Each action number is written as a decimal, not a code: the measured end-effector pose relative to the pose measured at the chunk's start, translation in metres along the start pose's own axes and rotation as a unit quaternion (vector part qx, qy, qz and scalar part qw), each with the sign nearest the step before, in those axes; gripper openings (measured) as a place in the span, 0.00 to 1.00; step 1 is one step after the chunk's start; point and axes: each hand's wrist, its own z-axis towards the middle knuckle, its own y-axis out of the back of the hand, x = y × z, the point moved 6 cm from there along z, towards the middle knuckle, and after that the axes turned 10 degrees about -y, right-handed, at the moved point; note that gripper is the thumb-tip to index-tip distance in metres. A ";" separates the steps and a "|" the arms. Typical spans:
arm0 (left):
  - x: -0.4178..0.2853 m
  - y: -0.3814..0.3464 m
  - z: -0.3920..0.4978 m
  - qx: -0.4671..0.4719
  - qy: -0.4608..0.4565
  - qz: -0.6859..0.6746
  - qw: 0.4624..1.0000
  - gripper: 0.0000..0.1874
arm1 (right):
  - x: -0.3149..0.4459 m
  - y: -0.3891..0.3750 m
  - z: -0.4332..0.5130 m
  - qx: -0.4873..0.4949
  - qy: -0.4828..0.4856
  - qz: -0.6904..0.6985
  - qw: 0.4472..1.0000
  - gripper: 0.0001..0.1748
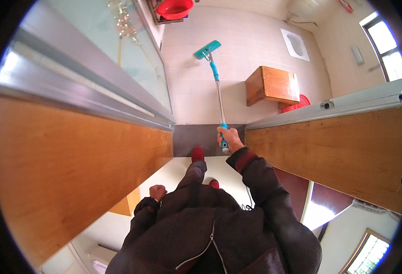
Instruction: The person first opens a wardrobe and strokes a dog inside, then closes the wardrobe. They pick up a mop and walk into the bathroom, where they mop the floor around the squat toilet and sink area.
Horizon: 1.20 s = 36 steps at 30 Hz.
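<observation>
My right hand is closed around the blue grip at the near end of a long-handled squeegee or mop. Its metal pole reaches away over a dark threshold, and the flat teal head is over the tiled floor, tilted to one side; whether it touches the tiles I cannot tell. My left hand hangs beside my body at the lower left, fingers curled, with nothing visible in it. Below, one red shoe reaches the dark threshold, and the other is partly hidden by my jacket.
Wood-panelled doorway sides flank me. Beyond on the right are a wooden box-like stool, a red plastic basket and a white squat toilet. A red basin sits at the top left, past a frosted glass door.
</observation>
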 end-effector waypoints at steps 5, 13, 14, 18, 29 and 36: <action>-0.019 0.008 0.027 0.055 -0.028 0.046 0.997 0.13 | 0.027 0.028 0.016 -0.050 -0.016 0.030 0.998 0.15; -0.040 -0.036 0.074 0.068 -0.063 0.030 0.995 0.17 | -0.128 0.138 -0.060 -0.029 -0.081 -0.115 0.990 0.18; -0.041 -0.044 0.076 0.069 -0.041 0.015 0.997 0.16 | -0.159 0.158 -0.088 -0.024 -0.086 -0.124 0.988 0.17; -0.055 -0.067 0.090 0.105 -0.025 0.021 0.994 0.11 | -0.271 0.213 -0.168 -0.050 -0.160 -0.368 0.915 0.15; -0.093 -0.086 0.115 0.135 -0.003 0.089 0.987 0.12 | -0.354 0.235 -0.264 -0.214 -0.205 -0.180 0.938 0.19; -0.088 -0.076 0.139 0.138 -0.002 0.037 0.990 0.12 | -0.295 0.215 -0.206 -0.223 -0.108 -0.257 0.934 0.21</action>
